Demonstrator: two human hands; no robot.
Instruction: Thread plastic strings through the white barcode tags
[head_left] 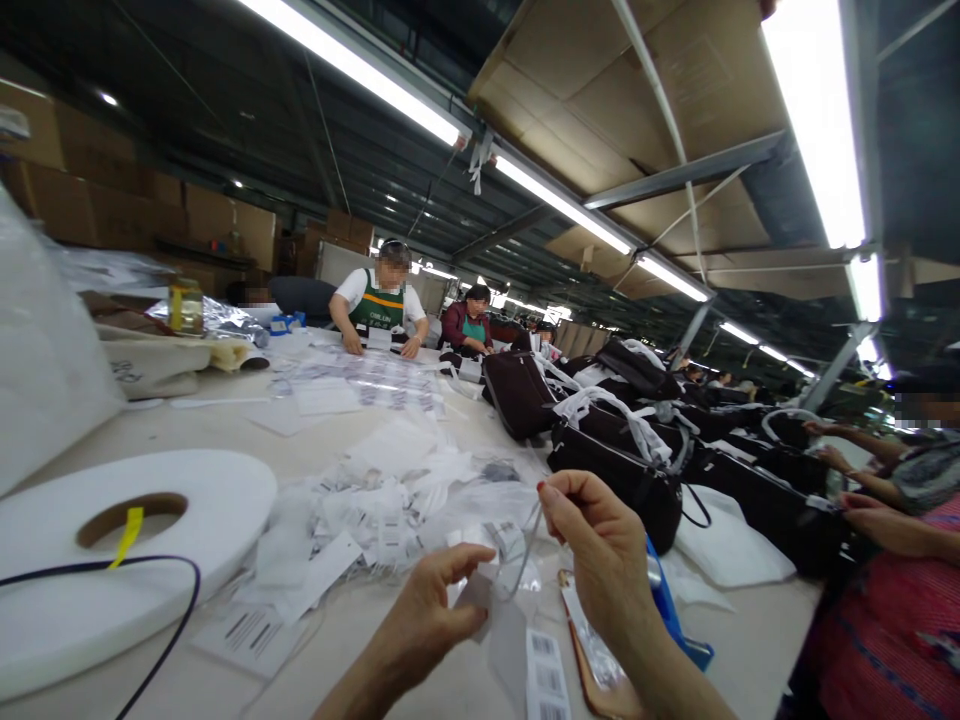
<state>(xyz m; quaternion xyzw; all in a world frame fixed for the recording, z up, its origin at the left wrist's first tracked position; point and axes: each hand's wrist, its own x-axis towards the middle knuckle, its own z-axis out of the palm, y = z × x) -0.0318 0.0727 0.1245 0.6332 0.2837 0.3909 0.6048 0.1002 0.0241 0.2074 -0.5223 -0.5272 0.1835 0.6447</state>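
Observation:
Low in the head view, my left hand pinches a pale hang tag between thumb and fingers. A thin light string loops up from the tags. Its upper end sits between the thumb and fingertip of my right hand, which is closed. Below the hands hangs or lies another grey-white tag; I cannot tell which. A white strip of barcode stickers is beside it. Under my right forearm lie an orange-edged phone-like object and a blue tape dispenser.
A heap of loose tags and plastic covers the table's middle. At left lies a big white roll with a black cord. Dark bags with wrapped handles are piled at right. Co-workers stand across the table and at the right edge.

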